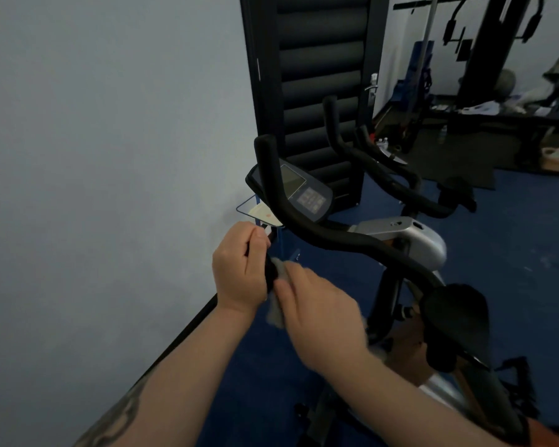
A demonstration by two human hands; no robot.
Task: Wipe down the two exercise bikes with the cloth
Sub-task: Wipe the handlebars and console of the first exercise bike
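Centrally in the frame, I see the left hand (239, 269) with its fingers curled round the black, foam-padded end of the nearer bike's handlebar (336, 237). Just right of it, the right hand (320, 314) presses a grey, soft, crumpled cloth (276, 309) against that same grip; its fingers are blurred, so I cannot tell how tightly they close. The cloth hangs limply below the grip, lower centre of the frame.

The handlebar is a matte tube curving in an S from the centre toward the lower right, with one horn rising toward upper centre. The nearer bike (417, 240) has a silver, smooth metal frame, a dark rounded console (300, 193) with a greyish screen, and a black padded saddle (455, 317) at lower right. The second bike (384, 175), black, stands beyond it at centre right, its long axis parallel to the first.
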